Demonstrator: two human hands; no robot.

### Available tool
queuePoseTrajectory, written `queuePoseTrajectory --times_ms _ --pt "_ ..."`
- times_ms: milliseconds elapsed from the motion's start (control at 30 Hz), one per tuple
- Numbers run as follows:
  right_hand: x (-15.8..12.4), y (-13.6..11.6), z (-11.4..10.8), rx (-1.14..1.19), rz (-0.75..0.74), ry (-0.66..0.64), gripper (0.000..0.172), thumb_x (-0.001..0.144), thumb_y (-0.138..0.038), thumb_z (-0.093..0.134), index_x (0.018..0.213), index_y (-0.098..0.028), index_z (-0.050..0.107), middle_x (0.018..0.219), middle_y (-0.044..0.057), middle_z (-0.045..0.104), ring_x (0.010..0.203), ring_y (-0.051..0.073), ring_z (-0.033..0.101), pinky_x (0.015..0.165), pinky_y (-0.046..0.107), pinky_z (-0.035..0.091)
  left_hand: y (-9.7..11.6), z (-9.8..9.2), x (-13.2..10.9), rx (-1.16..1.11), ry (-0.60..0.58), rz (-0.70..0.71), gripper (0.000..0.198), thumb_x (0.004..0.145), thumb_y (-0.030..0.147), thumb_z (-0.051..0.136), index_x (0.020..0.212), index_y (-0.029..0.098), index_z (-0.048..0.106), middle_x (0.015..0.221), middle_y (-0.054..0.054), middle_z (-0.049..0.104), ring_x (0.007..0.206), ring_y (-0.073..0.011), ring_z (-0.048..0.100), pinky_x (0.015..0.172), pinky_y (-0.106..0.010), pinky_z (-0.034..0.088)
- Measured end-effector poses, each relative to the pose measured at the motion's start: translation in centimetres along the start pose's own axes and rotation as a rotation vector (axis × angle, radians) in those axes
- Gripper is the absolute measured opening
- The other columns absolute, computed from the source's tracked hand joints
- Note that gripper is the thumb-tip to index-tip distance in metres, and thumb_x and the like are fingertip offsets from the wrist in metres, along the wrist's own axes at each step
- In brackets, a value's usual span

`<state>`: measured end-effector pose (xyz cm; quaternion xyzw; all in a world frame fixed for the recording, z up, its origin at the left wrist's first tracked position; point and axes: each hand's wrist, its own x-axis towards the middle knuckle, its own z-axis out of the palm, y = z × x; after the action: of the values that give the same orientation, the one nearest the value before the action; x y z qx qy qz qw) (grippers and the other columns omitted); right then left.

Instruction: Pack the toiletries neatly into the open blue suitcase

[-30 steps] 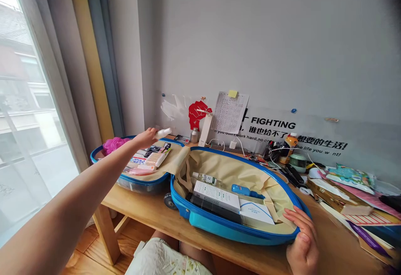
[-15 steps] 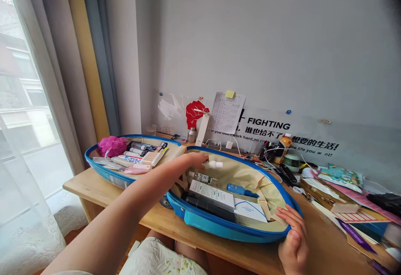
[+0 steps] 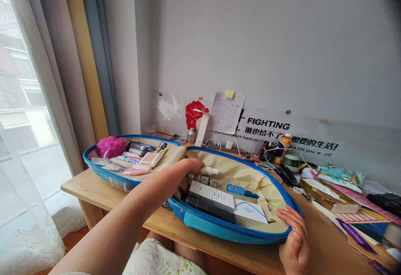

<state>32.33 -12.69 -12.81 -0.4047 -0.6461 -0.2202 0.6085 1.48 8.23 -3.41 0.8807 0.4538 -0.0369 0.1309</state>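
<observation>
A blue suitcase (image 3: 219, 232) with a cream lining lies unfolded in two halves on the desk. My left hand (image 3: 196, 165) reaches into its right half, closed around a small white bottle (image 3: 209, 170) whose cap points right. Just below that bottle lies a clear bottle with a dark label (image 3: 203, 180). Nearer me are a white printed box (image 3: 213, 194), a black long item (image 3: 206, 209) and a white box with blue lines (image 3: 250, 211). A blue bottle (image 3: 239, 190) rests behind them. My right hand (image 3: 294, 235) grips the case's right rim, fingers over the edge, thumb outside.
The left half holds a pink bath puff (image 3: 111, 146), several tubes and packets. On the desk behind stand a power strip (image 3: 203, 129) and an orange drink bottle (image 3: 282, 146). Papers, a purple strip (image 3: 357, 235) and other clutter cover the right side.
My left hand has moved slightly left and down with the white bottle, nearer the lining beside the clear bottle. My right hand stays on the rim.
</observation>
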Motion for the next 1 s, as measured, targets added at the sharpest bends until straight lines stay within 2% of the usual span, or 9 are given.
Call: queuePoseTrajectory --times_ms 300,567,767,1000 --pt "-0.1 0.2 0.0 -0.016 0.018 -0.006 0.047 0.102 -0.042 0.027 0.096 -0.019 0.067 0.098 0.013 0.068 0.109 0.029 0.062 0.093 0.053 0.047 -0.1 0.5 0.3 -0.022 -0.04 -0.006 0.044 0.069 0.025 0.072 0.113 0.028 0.066 0.118 -0.006 0.071 0.121 -0.0312 0.061 0.103 -0.047 0.046" --pt "0.2 0.2 0.0 -0.019 -0.015 -0.011 0.045 0.103 -0.039 0.026 0.097 -0.018 0.066 0.099 0.012 0.068 0.11 0.029 0.062 0.092 0.052 0.048 0.5 0.2 -0.2 0.026 -0.085 -0.02 0.04 0.073 0.018 0.064 0.111 0.028 0.067 0.118 -0.004 0.07 0.119 -0.0277 0.061 0.102 -0.04 0.045" --pt "0.5 -0.1 0.0 -0.023 -0.039 -0.012 0.044 0.103 -0.036 0.026 0.098 -0.018 0.066 0.099 0.012 0.068 0.109 0.029 0.062 0.091 0.051 0.047 1.3 -0.1 -1.0 0.077 0.042 0.003 0.045 0.075 0.021 0.067 0.119 0.032 0.065 0.131 -0.003 0.065 0.122 -0.0296 0.058 0.098 -0.04 0.046" --pt "0.4 0.2 0.1 -0.011 -0.028 -0.002 0.043 0.102 -0.037 0.029 0.096 -0.018 0.066 0.098 0.013 0.068 0.109 0.03 0.062 0.091 0.052 0.047 2.0 0.1 -1.5 0.04 0.096 0.005 0.04 0.067 0.012 0.071 0.101 0.033 0.071 0.11 -0.001 0.073 0.107 -0.0288 0.065 0.088 -0.038 0.051"
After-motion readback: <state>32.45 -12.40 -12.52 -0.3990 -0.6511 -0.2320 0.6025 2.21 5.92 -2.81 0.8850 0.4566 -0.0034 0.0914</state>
